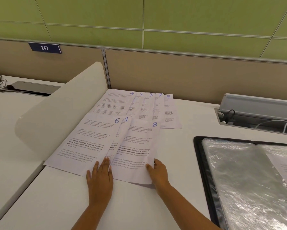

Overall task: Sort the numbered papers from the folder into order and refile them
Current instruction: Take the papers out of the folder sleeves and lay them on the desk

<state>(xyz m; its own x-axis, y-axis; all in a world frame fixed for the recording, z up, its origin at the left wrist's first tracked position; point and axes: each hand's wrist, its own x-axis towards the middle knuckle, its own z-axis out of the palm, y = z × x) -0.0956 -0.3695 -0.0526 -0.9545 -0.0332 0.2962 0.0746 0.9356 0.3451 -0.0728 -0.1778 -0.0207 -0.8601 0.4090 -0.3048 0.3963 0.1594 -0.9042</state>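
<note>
White tabletop (139, 205): eight numbered white paper sheets (139, 112) lie spread unordered left of the open black plastic-sleeve folder (239, 171); sorting and refiling remain. Left hand (100, 175) rests flat on them, right hand (158, 173) pinches sheet 8 (136, 146).

Sheet 1 (126, 128) lies mostly hidden, with only a narrow strip showing between sheet 6 (88, 140) and sheet 8 (137, 150) that overlap it. In the far row, sheets 2 (140, 105), 3 (148, 107) and 7 (158, 107) each show only a strip, covered by their neighbours. The printed text on every sheet is too small and blurred to read. The right hand (157, 173) has its fingers tucked under the edge of sheet 8, out of sight. The folder (204, 163) is cut off by the right and bottom edges, and a page inside its glossy sleeves is only partly visible, its print illegible.
</note>
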